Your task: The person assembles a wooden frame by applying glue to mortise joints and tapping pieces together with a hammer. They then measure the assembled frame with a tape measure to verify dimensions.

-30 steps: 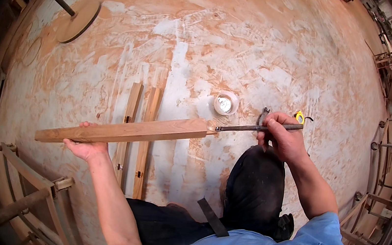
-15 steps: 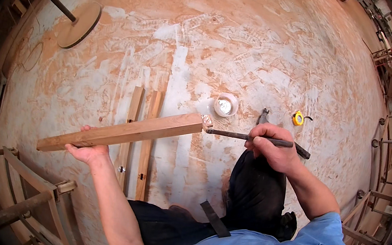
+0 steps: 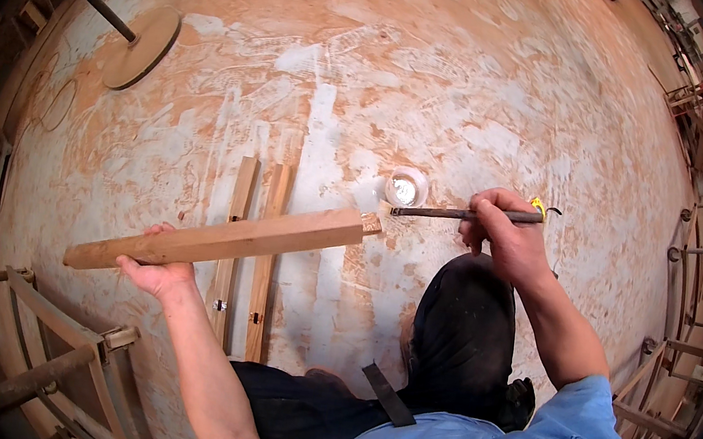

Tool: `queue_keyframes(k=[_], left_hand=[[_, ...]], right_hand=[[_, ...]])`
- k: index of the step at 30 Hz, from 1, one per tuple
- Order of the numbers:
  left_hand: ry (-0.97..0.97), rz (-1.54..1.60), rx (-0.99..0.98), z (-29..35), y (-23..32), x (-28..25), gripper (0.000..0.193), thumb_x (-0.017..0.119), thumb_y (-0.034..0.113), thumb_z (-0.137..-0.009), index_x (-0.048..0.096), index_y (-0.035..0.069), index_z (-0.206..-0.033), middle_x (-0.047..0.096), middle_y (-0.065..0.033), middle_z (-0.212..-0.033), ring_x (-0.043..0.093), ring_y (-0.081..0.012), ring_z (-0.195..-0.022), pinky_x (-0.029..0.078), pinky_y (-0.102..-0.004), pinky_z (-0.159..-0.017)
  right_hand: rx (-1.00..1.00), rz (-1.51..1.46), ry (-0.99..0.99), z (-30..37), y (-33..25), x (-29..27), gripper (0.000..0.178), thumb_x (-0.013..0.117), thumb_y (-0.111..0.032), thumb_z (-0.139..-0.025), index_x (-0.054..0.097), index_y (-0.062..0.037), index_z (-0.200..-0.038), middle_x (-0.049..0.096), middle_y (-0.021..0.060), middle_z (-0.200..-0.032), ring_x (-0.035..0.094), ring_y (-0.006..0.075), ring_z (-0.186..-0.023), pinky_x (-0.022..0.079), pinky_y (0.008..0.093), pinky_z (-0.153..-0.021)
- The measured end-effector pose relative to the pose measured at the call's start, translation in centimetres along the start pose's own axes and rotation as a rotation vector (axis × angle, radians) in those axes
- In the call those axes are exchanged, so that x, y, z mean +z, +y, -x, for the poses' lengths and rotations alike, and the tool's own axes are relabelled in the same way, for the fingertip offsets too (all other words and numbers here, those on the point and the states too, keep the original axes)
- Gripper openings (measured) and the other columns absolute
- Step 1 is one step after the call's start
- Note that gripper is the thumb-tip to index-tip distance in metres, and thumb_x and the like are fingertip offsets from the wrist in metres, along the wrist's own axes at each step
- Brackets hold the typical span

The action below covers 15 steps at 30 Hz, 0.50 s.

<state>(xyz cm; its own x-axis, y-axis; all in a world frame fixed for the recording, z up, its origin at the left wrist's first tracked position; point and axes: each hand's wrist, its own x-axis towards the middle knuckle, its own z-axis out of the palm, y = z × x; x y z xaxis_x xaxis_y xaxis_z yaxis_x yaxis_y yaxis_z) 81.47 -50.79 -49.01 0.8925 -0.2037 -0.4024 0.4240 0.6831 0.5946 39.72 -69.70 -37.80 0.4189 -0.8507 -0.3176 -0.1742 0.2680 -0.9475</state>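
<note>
- Left hand (image 3: 157, 269): grip closed from below around the near-left end of the wooden bar (image 3: 220, 239); the bar is held clear of the floor, slanting up toward the right
- Right hand (image 3: 504, 240): grip closed around the back part of a dark slender tool (image 3: 441, 213); its tip points left and lies near the free end of the bar, contact not discernible
- Wooden bar: squared, solid timber; judged stiff, moderately heavy and dry, not slippery; an end hold leaves the long free end as a lever, so a hold nearer mid-length would likely give better control
- White round cup (image 3: 406, 188): stands on the floor just beyond the bar's free end and the tool tip; judged light and easily tipped
- Two narrow slats (image 3: 250, 251): lie side by side on the floor under the bar, running toward the near edge
- Dusty floor (image 3: 441, 80): a round wooden disc (image 3: 139, 48) with a dark rod lies toward the far-left edge, well apart
- Wooden frame (image 3: 60, 341): at the near-left corner, close to the left forearm
</note>
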Motion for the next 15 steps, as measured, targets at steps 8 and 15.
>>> queue_keyframes(k=[8, 15], left_hand=[[0.143, -0.061, -0.078, 0.4, -0.7, 1.0, 0.058, 0.027, 0.055, -0.099, 0.04, 0.001, -0.113, 0.056, -0.0179, -0.092, 0.056, -0.0307, -0.083, 0.05, -0.0527, -0.089], [0.129, -0.076, -0.167, 0.1, -0.6, 0.9, 0.035, 0.038, 0.026, -0.097, 0.041, -0.004, -0.116, 0.054, -0.0205, -0.114, 0.057, -0.0363, -0.106, 0.048, -0.0584, -0.093]], right_hand=[[-0.054, 0.067, -0.053, 1.0, 1.3, 1.2, 0.016, 0.057, -0.015, -0.094, 0.061, -0.0002, -0.098, 0.068, 0.0068, -0.082, 0.059, 0.0074, -0.067, 0.047, 0.0218, -0.057], [-0.088, 0.08, -0.04, 0.2, 1.9, 1.2, 0.015, 0.058, -0.014, -0.092, 0.063, -0.0008, -0.097, 0.067, 0.0039, -0.082, 0.057, 0.0068, -0.068, 0.046, 0.0215, -0.059]])
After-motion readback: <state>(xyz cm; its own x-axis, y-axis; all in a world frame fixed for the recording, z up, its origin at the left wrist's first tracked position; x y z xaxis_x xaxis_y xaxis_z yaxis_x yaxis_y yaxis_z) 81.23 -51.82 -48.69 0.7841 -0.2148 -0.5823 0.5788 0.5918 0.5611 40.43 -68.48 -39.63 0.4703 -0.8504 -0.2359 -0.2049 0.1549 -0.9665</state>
